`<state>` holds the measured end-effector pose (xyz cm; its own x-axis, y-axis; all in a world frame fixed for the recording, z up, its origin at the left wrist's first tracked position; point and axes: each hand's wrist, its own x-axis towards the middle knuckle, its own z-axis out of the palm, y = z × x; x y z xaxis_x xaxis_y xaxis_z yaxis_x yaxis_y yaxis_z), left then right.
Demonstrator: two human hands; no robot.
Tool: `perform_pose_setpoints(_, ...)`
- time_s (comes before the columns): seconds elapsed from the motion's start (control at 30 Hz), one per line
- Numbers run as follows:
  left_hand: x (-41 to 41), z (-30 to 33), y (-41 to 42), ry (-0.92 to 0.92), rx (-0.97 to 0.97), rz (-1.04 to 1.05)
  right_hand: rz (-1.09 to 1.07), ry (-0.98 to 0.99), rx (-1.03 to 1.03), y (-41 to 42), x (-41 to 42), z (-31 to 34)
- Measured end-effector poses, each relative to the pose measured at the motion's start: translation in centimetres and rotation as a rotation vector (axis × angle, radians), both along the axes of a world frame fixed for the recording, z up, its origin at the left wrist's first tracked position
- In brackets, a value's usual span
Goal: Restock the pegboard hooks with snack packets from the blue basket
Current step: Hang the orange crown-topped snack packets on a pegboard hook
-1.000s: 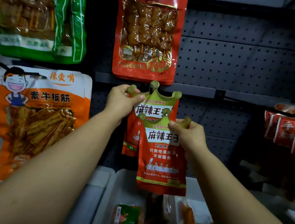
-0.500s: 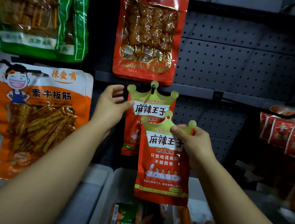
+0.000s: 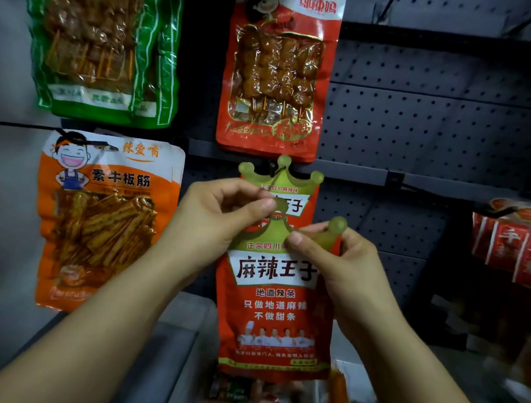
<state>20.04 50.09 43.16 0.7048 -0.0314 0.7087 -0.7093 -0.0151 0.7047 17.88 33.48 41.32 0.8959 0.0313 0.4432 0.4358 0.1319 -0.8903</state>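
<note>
1. Far left, an orange packet [image 3: 102, 219] hangs on the pegboard [image 3: 425, 119] beneath a green packet [image 3: 105, 39].
2. My left hand [image 3: 211, 219] comes in from the left, fingers curled and pinching the crown-shaped top of the red snack packet [image 3: 276, 305].
3. That packet hangs in front of me — just below a matching hung packet [image 3: 288, 187] on its hook [image 3: 275, 170].
4. My right hand [image 3: 345, 266] pinches the crown's right side.
5. I judge the step to be hanging — next, lift the crown's hole onto the hook.
6. Below, the basket [image 3: 185, 371] is barely visible.
</note>
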Motion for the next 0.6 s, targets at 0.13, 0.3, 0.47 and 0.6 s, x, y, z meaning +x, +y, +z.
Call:
perform_pose_setpoints(0.13, -1.9, 0.8, 0.4, -0.083, -0.052, 0.035, 0.101, -0.017, -0.045, 0.2, -1.5, 0.4)
perform_pose_setpoints(0.3, -2.2, 3.6, 1.0, -0.123, -0.049, 0.134, 0.120, -0.023, -0.065, 0.5, -1.9, 1.0)
perform_pose_setpoints(0.47, -1.8, 4.8, 1.0, -0.078, 0.041, 0.122, 0.138, -0.009, -0.059, 0.5, -2.1, 1.2)
perform_pose_setpoints(0.6, -1.5, 4.9, 1.0, -0.006, 0.035, 0.068, 0.137, -0.004, -0.042, 0.4, -1.9, 1.2)
